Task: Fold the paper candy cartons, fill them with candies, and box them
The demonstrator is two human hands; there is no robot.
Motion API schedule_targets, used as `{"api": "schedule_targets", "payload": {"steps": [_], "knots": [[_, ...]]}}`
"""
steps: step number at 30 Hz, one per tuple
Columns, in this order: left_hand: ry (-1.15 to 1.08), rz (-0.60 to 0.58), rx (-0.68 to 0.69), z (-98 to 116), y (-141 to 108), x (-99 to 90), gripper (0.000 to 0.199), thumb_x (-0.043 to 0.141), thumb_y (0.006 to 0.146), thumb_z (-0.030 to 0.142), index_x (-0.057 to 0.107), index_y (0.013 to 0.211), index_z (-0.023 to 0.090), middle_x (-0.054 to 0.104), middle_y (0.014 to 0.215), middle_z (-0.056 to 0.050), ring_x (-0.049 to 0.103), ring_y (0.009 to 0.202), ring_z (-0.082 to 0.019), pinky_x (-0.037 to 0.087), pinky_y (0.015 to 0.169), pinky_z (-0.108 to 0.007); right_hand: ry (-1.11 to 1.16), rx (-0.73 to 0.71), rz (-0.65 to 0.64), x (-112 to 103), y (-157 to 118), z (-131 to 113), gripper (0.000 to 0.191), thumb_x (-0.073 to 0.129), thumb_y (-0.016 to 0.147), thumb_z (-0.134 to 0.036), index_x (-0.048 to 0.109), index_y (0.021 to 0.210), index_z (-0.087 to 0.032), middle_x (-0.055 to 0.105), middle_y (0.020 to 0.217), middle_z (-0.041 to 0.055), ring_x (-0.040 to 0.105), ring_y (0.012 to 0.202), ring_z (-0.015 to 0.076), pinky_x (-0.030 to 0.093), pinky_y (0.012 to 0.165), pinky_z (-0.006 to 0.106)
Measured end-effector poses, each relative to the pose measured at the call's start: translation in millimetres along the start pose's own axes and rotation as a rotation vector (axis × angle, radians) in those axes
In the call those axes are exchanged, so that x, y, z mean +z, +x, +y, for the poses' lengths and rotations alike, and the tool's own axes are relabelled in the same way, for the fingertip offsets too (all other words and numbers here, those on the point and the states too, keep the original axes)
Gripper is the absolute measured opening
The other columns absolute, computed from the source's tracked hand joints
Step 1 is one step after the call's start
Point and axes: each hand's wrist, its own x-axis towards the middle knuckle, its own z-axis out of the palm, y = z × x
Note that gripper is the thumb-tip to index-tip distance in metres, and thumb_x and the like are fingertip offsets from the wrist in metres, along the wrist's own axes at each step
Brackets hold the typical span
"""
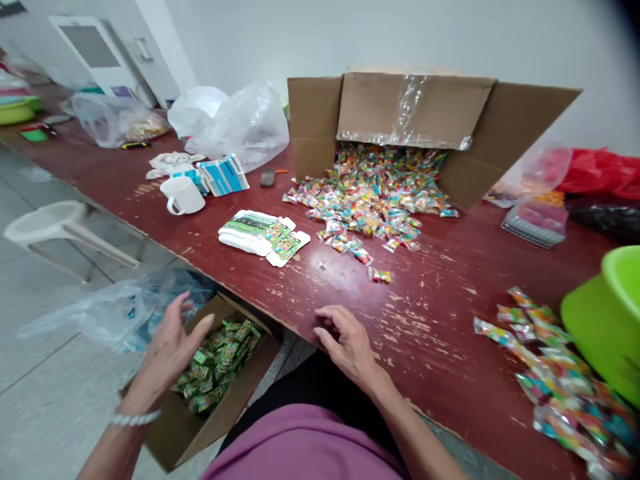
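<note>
My left hand (173, 343) is held over a floor-level cardboard box (255, 383), thumb and fingers apart, with nothing in it. Inside that box lie many small green candy packets (225, 360). At the table's front edge is my right hand (345, 340), empty, its fingers loosely curved and apart. Beyond it on the red table (310, 293) lies a stack of flat green-and-white cartons (263, 233). One wrapped candy (381, 275) sits alone in front of a large heap of wrapped candies (375, 193), which spills from a big open cardboard box (415, 110).
A white mug (183, 195) and blue-striped cardboard (223, 175) stand left of the cartons. More wrapped candies (565, 387) lie at right by a green tub (607, 320). A plastic bag (135, 307) and white stool (65, 223) are left of the table.
</note>
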Motion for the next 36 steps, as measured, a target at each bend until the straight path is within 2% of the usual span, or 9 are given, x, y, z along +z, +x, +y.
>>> {"api": "schedule_targets", "payload": {"steps": [4,7,10,16,21,24,28,31,36], "knots": [[0.488,-0.108,0.469,51.4,42.5,68.5,0.052,0.048,0.095,0.045,0.050,0.139,0.017,0.058,0.136,-0.015,0.053,0.123,-0.030,0.035,0.107,-0.040,0.001,-0.022,0.003,0.8,-2.5,-0.2,0.019,0.061,0.088,-0.018,0.066,0.106,-0.022,0.069,0.099,0.0076,0.065,0.087,0.0205,0.053,0.080,0.034],[0.664,-0.159,0.478,88.4,78.0,120.4,0.050,0.048,0.096,0.040,0.049,0.139,0.014,0.056,0.137,-0.018,0.050,0.126,-0.033,0.035,0.107,-0.042,0.005,-0.028,0.009,-0.2,-3.0,-1.1,0.017,0.059,0.090,-0.018,0.066,0.104,-0.022,0.070,0.097,0.0074,0.064,0.085,0.0200,0.053,0.078,0.034],[0.725,-0.198,0.443,102.5,104.4,145.0,0.049,0.062,0.088,0.046,0.059,0.127,0.016,0.059,0.126,-0.019,0.055,0.117,-0.036,0.042,0.096,-0.043,0.022,-0.023,0.015,-1.4,-2.3,-2.2,0.015,0.058,0.090,-0.019,0.067,0.103,-0.022,0.070,0.095,0.0072,0.065,0.084,0.0201,0.053,0.078,0.033],[0.783,-0.235,0.401,105.6,118.1,145.1,0.051,0.073,0.077,0.052,0.062,0.113,0.018,0.060,0.118,-0.016,0.057,0.111,-0.034,0.046,0.088,-0.038,0.054,-0.010,0.015,-2.6,-0.4,-3.6,0.013,0.058,0.090,-0.018,0.068,0.099,-0.021,0.071,0.095,0.0073,0.065,0.085,0.0194,0.052,0.077,0.032],[0.754,-0.172,0.400,104.2,100.0,147.3,0.049,0.070,0.077,0.040,0.053,0.119,0.019,0.059,0.116,-0.012,0.056,0.111,-0.030,0.046,0.089,-0.037,0.058,-0.026,0.025,-1.0,-1.0,-1.3,0.013,0.058,0.091,-0.018,0.069,0.099,-0.021,0.071,0.094,0.0066,0.065,0.085,0.0190,0.051,0.077,0.030],[0.718,-0.195,0.418,100.7,87.1,150.6,0.040,0.069,0.076,0.036,0.056,0.111,0.019,0.060,0.113,-0.012,0.058,0.108,-0.030,0.046,0.090,-0.037,0.049,-0.031,0.024,-0.6,-1.4,-0.3,0.014,0.059,0.090,-0.017,0.069,0.099,-0.021,0.071,0.094,0.0061,0.065,0.086,0.0188,0.050,0.078,0.030],[0.631,-0.216,0.414,100.2,76.6,149.7,0.057,0.073,0.070,0.035,0.054,0.121,0.017,0.060,0.118,-0.015,0.058,0.112,-0.033,0.045,0.091,-0.039,0.044,-0.039,0.024,-1.2,-2.2,-1.7,0.014,0.058,0.090,-0.017,0.069,0.098,-0.021,0.071,0.093,0.0065,0.064,0.086,0.0194,0.050,0.078,0.031],[0.535,-0.259,0.389,101.3,71.9,143.8,0.051,0.073,0.070,0.033,0.060,0.118,0.020,0.066,0.113,-0.012,0.059,0.112,-0.034,0.045,0.092,-0.040,0.056,-0.027,0.021,0.4,-3.5,-0.6,0.013,0.058,0.089,-0.018,0.069,0.096,-0.021,0.071,0.092,0.0062,0.064,0.085,0.0196,0.049,0.078,0.031],[0.285,-0.453,0.336,97.3,40.9,130.6,0.037,0.062,0.081,0.043,0.070,0.105,0.016,0.072,0.085,-0.006,0.067,0.083,-0.026,0.049,0.072,-0.032,0.358,0.288,0.190,4.3,0.9,-1.4,0.034,0.064,0.086,-0.031,0.061,0.119,-0.021,0.069,0.104,0.0064,0.062,0.075,0.0153,0.052,0.069,0.029]]}}
